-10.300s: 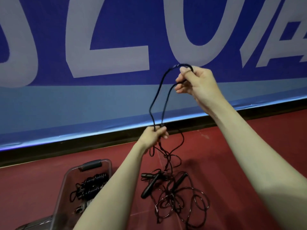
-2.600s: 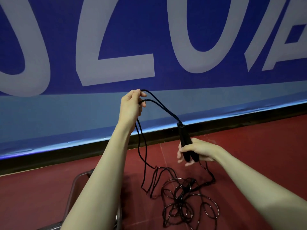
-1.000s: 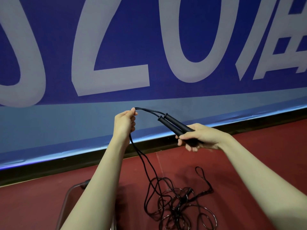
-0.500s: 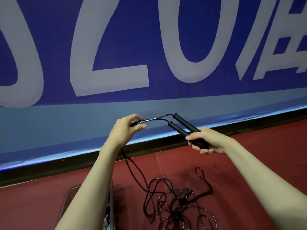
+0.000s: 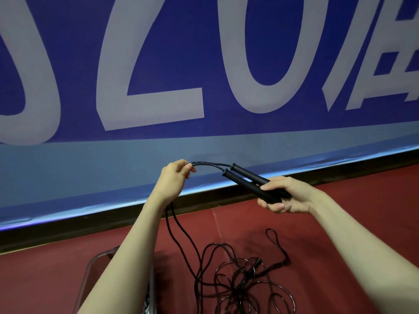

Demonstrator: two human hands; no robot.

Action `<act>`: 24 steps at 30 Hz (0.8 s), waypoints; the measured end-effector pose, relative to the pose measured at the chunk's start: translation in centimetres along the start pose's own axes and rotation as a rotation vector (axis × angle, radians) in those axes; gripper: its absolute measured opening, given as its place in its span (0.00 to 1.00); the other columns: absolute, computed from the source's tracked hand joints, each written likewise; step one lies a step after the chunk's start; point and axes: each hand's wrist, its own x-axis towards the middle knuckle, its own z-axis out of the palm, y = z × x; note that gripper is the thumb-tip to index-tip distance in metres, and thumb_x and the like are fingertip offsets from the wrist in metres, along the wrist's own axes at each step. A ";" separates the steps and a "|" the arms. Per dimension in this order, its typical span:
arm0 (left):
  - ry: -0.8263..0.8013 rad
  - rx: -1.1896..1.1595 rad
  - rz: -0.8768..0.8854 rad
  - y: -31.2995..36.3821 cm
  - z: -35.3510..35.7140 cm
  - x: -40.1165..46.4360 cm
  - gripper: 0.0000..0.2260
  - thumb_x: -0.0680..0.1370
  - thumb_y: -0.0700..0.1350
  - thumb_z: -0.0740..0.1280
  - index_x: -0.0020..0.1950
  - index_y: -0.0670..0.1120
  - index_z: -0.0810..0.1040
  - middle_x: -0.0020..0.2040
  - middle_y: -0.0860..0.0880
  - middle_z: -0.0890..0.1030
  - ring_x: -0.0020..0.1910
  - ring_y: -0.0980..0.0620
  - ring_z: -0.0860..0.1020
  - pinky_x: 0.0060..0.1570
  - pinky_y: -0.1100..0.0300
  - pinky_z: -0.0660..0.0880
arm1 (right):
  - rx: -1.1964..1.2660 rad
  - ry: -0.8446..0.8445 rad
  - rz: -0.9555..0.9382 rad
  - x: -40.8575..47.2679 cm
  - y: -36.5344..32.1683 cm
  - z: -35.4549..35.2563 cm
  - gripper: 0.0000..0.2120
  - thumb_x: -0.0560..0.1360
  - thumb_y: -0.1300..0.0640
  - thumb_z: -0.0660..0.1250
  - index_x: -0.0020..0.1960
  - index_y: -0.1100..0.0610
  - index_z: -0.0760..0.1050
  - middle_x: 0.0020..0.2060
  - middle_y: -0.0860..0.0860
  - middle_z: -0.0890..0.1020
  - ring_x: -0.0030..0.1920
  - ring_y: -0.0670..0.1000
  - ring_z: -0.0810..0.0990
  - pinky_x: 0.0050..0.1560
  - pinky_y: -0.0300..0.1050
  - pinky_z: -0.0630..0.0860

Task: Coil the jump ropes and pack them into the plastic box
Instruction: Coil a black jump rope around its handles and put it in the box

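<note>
Two black jump rope handles lie side by side in my right hand, pointing up and to the left. A short way from the handles, my left hand pinches both black cords. From my left hand the cords hang down to a tangled pile of rope on the red floor. The clear plastic box stands at the lower left, mostly hidden behind my left forearm.
A blue banner with large pale letters covers the wall ahead, with a dark baseboard under it. Red floor stretches to the right of the rope pile.
Compared with half a second ago, both hands have hardly moved. Since 2.6 s ago my right hand lifted the two handles from low over the floor up level with my left hand.
</note>
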 end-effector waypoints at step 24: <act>-0.197 -0.333 -0.145 0.2 0.3 -0.3 0.15 0.83 0.49 0.60 0.44 0.42 0.79 0.31 0.52 0.70 0.27 0.55 0.64 0.30 0.63 0.63 | 0.140 0.421 -0.360 1.2 -1.5 0.5 0.07 0.80 0.63 0.61 0.56 0.66 0.71 0.35 0.58 0.75 0.27 0.49 0.71 0.20 0.35 0.60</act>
